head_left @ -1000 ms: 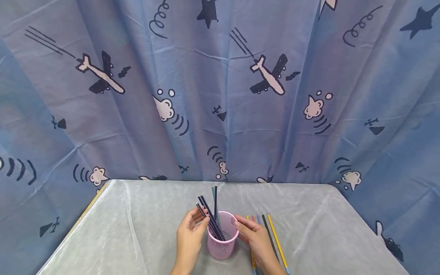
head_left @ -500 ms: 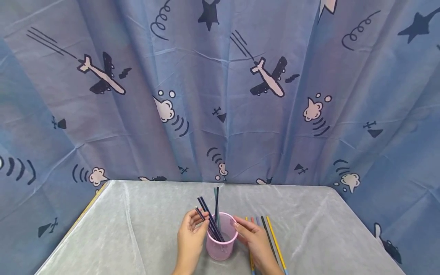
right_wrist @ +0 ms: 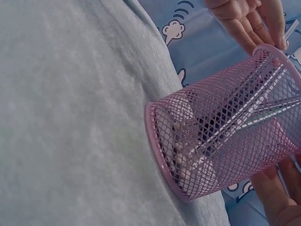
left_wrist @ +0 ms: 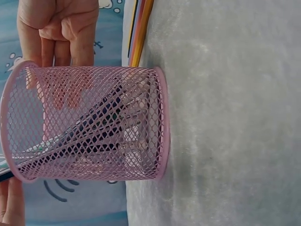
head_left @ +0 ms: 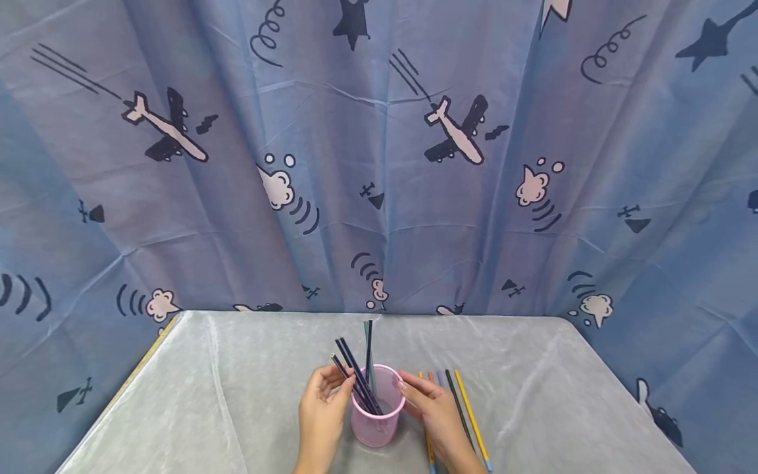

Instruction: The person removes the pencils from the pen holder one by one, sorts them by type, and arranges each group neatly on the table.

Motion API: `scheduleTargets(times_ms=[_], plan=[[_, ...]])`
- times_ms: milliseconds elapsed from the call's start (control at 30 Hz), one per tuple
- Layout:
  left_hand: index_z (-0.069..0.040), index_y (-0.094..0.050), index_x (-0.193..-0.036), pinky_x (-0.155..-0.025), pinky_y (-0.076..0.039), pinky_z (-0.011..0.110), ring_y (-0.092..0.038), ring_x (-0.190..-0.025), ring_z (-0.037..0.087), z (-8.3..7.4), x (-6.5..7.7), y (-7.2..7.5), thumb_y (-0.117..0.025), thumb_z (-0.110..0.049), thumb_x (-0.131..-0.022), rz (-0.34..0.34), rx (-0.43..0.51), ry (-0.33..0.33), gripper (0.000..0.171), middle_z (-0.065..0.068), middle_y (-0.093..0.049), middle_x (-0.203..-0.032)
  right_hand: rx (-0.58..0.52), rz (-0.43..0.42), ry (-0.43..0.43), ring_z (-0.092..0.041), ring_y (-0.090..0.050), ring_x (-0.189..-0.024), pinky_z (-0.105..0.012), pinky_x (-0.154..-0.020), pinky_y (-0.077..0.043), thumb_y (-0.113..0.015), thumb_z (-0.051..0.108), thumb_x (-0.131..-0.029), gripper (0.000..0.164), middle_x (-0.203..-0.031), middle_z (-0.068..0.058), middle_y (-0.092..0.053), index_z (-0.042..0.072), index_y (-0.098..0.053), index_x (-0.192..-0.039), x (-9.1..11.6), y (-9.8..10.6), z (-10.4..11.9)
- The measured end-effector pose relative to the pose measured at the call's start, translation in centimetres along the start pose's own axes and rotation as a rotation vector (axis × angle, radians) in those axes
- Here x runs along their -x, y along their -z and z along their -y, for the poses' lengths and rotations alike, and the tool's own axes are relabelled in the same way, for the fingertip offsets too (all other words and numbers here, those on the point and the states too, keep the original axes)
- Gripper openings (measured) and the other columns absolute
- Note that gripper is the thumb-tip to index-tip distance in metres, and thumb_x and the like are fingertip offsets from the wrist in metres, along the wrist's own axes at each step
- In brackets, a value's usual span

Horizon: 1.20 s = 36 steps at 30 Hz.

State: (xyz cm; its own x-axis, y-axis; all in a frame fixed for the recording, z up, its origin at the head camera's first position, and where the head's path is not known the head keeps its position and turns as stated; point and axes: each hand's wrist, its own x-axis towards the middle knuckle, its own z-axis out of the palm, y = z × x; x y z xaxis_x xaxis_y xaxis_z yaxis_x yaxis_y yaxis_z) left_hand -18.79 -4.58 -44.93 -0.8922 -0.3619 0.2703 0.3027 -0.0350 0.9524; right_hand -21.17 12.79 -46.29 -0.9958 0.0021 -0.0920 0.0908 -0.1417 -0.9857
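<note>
A pink mesh pencil cup [head_left: 373,428] stands upright on the table, with several dark pencils [head_left: 355,368] leaning left inside it and a teal one [head_left: 368,349] behind. My left hand [head_left: 322,405] is at the cup's left rim, thumb and fingers closed around a dark pencil [head_left: 337,362] that slants out over the edge. On the opposite side, my right hand [head_left: 435,408] grips the rim, its thumb over the near edge and fingers behind the mesh. The left wrist view shows the right fingers [left_wrist: 82,47] through the mesh cup [left_wrist: 94,122]. The pencils' lower ends rest at the cup's bottom.
To the right of the cup lie a yellow pencil [head_left: 470,421], a black pencil [head_left: 458,405] and several other coloured ones, partly under my right hand. A grey-white cloth [head_left: 249,368] covers the table. Behind it hangs a blue curtain [head_left: 379,164] printed with planes.
The dark pencil at my left hand has dropped slightly lower beside the others. Both hands stay at the cup; the whole view has shifted a little.
</note>
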Motion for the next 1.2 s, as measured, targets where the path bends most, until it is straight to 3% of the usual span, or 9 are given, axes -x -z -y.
scheduleTargets(times_ms=[300,467,567,767,833,1000,1100,1200], plan=[[0.005,-0.065,-0.107,-0.081,-0.059,0.017,-0.067,-0.093,0.001,-0.8,-0.4,0.1,-0.072,-0.006,-0.089,-0.006,0.011,-0.006,0.023,0.018,-0.073,-0.104,-0.004,-0.002,-0.006,-0.004,-0.06,-0.114,-0.031,-0.095,-0.058,-0.066,0.009,-0.093,0.042,-0.121,-0.012,-0.071,-0.012,-0.057,-0.128,-0.1,0.0,-0.1],[0.005,-0.065,-0.109,-0.082,-0.06,0.02,-0.068,-0.092,0.002,-2.1,-0.8,0.5,-0.071,-0.006,-0.09,-0.005,0.021,-0.001,0.023,0.017,-0.073,-0.104,-0.006,-0.008,-0.009,-0.006,-0.062,-0.111,-0.031,-0.094,-0.059,-0.066,0.01,-0.093,0.042,-0.121,-0.013,-0.071,-0.012,-0.058,-0.128,-0.2,0.0,0.0],[0.005,-0.064,-0.111,-0.083,-0.061,0.023,-0.07,-0.092,0.005,-3.0,-1.3,0.8,-0.071,-0.007,-0.091,0.006,0.045,-0.017,0.024,0.019,-0.073,-0.105,0.005,-0.015,-0.005,-0.015,-0.058,-0.123,-0.03,-0.093,-0.059,-0.066,0.011,-0.094,0.041,-0.121,-0.012,-0.071,-0.011,-0.059,-0.128,-0.2,0.0,-0.1],[0.004,-0.065,-0.109,-0.08,-0.063,0.027,-0.071,-0.09,0.008,-4.6,-2.6,1.3,-0.07,-0.004,-0.09,0.023,0.064,-0.072,0.021,0.02,-0.072,-0.103,-0.015,-0.014,0.001,-0.034,-0.035,-0.144,-0.029,-0.092,-0.06,-0.065,0.007,-0.093,0.04,-0.119,-0.013,-0.072,-0.013,-0.058,-0.127,-0.2,-0.1,-0.2],[0.003,-0.066,-0.109,-0.08,-0.063,0.028,-0.071,-0.09,0.008,-5.1,-3.0,1.3,-0.07,-0.004,-0.09,0.022,0.067,-0.077,0.021,0.02,-0.072,-0.104,-0.028,0.002,0.013,-0.037,-0.019,-0.151,-0.029,-0.092,-0.059,-0.065,0.006,-0.093,0.041,-0.12,-0.013,-0.072,-0.015,-0.057,-0.127,-0.2,0.0,-0.2],[0.004,-0.065,-0.112,-0.08,-0.063,0.027,-0.072,-0.091,0.008,-6.2,-3.9,1.5,-0.069,-0.002,-0.091,0.026,0.095,-0.08,0.022,0.016,-0.073,-0.104,-0.038,0.02,0.026,-0.044,-0.003,-0.153,-0.028,-0.093,-0.059,-0.065,0.007,-0.093,0.041,-0.122,-0.013,-0.071,-0.015,-0.057,-0.126,-0.1,0.3,-0.1],[0.004,-0.066,-0.113,-0.078,-0.064,0.028,-0.072,-0.091,0.008,-6.7,-4.4,1.8,-0.068,-0.001,-0.091,0.025,0.115,-0.083,0.023,0.008,-0.074,-0.102,-0.032,0.018,0.015,-0.04,-0.01,-0.153,-0.028,-0.093,-0.059,-0.065,0.007,-0.093,0.041,-0.121,-0.012,-0.071,-0.015,-0.057,-0.126,-0.1,0.2,-0.1],[0.005,-0.065,-0.115,-0.077,-0.064,0.028,-0.072,-0.089,0.008,-7.2,-4.8,2.2,-0.068,0.001,-0.091,0.027,0.123,-0.079,0.025,-0.002,-0.074,-0.098,-0.011,-0.004,-0.004,-0.026,-0.039,-0.143,-0.029,-0.093,-0.059,-0.066,0.008,-0.093,0.041,-0.119,-0.01,-0.072,-0.013,-0.058,-0.127,-0.1,0.0,-0.1]])
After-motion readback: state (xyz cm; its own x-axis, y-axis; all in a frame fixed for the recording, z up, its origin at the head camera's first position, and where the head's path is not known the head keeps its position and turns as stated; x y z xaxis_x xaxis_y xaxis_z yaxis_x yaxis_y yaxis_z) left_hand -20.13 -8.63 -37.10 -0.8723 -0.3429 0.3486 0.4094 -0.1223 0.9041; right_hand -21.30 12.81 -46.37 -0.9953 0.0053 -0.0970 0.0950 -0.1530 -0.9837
